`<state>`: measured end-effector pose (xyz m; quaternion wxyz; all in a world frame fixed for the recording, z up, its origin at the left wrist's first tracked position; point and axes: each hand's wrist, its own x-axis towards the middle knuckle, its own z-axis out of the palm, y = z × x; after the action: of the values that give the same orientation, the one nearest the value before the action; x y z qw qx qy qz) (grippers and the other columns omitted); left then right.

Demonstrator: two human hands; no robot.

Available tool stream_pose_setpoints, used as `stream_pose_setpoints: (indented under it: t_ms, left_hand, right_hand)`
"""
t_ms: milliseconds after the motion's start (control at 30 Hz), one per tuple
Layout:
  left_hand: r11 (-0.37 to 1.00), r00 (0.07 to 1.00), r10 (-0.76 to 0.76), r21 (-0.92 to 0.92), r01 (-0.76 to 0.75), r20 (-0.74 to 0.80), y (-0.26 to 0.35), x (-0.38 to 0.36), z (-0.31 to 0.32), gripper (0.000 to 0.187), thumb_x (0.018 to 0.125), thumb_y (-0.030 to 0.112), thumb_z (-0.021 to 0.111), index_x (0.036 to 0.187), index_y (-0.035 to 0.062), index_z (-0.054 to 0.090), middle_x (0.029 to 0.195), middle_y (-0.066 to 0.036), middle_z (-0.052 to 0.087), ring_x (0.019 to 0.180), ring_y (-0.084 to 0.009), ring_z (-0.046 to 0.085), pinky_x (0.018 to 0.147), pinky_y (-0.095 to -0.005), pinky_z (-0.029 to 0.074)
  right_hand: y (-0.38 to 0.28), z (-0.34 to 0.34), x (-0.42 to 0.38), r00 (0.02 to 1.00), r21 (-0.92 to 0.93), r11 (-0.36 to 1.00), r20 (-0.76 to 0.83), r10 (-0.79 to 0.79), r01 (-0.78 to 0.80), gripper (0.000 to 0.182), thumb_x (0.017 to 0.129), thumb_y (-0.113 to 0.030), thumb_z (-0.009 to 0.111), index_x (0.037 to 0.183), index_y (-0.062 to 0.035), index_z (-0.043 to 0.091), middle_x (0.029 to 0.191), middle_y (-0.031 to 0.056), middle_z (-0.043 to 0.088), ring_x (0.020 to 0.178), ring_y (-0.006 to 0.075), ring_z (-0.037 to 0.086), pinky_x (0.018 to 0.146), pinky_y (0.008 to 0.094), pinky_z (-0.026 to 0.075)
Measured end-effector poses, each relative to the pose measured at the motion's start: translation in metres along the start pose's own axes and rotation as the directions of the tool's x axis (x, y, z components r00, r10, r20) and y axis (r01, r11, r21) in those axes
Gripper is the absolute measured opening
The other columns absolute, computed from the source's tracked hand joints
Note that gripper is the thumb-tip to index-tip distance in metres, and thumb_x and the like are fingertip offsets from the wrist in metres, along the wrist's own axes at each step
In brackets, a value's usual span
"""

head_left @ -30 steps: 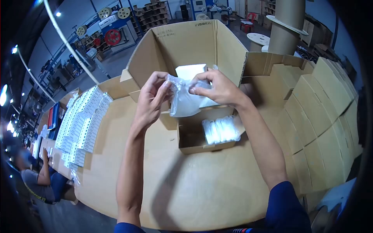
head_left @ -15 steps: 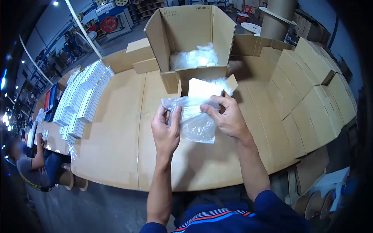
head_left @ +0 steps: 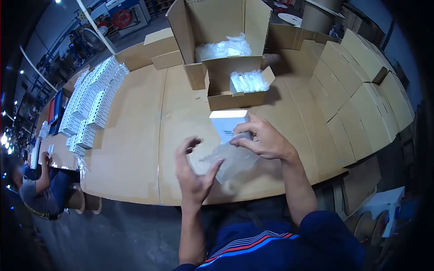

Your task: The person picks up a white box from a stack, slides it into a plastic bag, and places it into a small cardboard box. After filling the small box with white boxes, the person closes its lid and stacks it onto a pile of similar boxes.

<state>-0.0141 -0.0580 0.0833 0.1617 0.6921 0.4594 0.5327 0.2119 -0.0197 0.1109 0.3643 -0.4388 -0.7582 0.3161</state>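
My right hand [head_left: 266, 139] pinches a small white box [head_left: 229, 118] with dark print on its side, together with a clear plastic bag [head_left: 237, 158]. The bag hangs loose below the box, partly blurred. My left hand [head_left: 194, 174] is open at the bag's left side, fingers and thumb spread, its thumb tip right at the bag's edge. Just beyond the white box stands an open small carton [head_left: 237, 100] with a bundle of clear plastic bags [head_left: 249, 82] in its right part.
A tall open carton [head_left: 217, 27] with more plastic bags stands behind. White boxes [head_left: 92, 97] are stacked at the left of the cardboard-covered table [head_left: 135, 149]; larger brown cartons [head_left: 352, 99] line the right. At far left a person [head_left: 38, 185] sits by the table.
The white box has come nearer, away from the small carton, and is now in my right hand with the bag. My left hand has let go of the bag and spread its fingers.
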Motion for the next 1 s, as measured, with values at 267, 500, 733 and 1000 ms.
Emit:
stream_pose_setpoints:
  t_ms: [267, 500, 733, 1000]
  left_hand:
    - [0.861, 0.932, -0.34, -0.359, 0.361, 0.124, -0.02, -0.02, 0.037, 0.024, 0.099, 0.018, 0.072, 0.109, -0.0004, 0.06, 0.077, -0.005, 0.064, 0.065, -0.011, 0.058, 0.06, -0.0272, 0.047]
    - [0.721, 0.882, -0.459, -0.535, 0.44, 0.107, -0.019, -0.029, 0.047, 0.029, 0.101, 0.022, 0.071, 0.114, 0.0001, 0.057, 0.094, -0.002, 0.062, 0.081, -0.0084, 0.057, 0.07, -0.0238, 0.048]
    - [0.594, 0.903, -0.425, -0.734, 0.329, 0.06, -0.042, -0.041, 0.048, 0.067, 0.085, 0.038, 0.087, 0.124, 0.0032, 0.044, 0.111, -0.007, 0.057, 0.1, -0.0146, 0.058, 0.085, -0.0272, 0.049]
    - [0.981, 0.988, 0.082, 0.183, -0.057, -0.133, -0.041, -0.011, 0.02, 0.074, 0.084, 0.053, 0.082, 0.132, 0.0049, 0.053, 0.118, -0.013, 0.058, 0.104, -0.0248, 0.057, 0.083, -0.0363, 0.046]
  right_hand:
    - [0.025, -0.005, -0.022, 0.939, 0.265, 0.964, -0.327, 0.108, -0.019, 0.039, 0.087, -0.036, 0.084, 0.113, -0.0093, 0.075, 0.104, 0.0081, 0.058, 0.091, 0.0144, 0.055, 0.073, 0.0292, 0.047]
    - [0.031, 0.068, -0.057, 0.906, 0.663, 0.732, -0.201, 0.373, -0.154, 0.03, 0.092, -0.023, 0.081, 0.11, -0.0004, 0.074, 0.107, 0.0034, 0.056, 0.086, 0.0079, 0.052, 0.071, 0.0223, 0.046]
    - [0.034, 0.079, -0.059, 0.844, 0.531, 0.835, -0.374, 0.384, -0.144, 0.02, 0.102, -0.016, 0.068, 0.094, 0.002, 0.073, 0.104, 0.0043, 0.058, 0.092, 0.0102, 0.055, 0.082, 0.0255, 0.046]
    - [0.037, 0.082, -0.066, 0.83, 0.451, 0.884, -0.44, 0.342, -0.125, 0.017, 0.097, -0.01, 0.073, 0.097, 0.0067, 0.07, 0.116, 0.0103, 0.054, 0.103, 0.0171, 0.061, 0.088, 0.0297, 0.052]
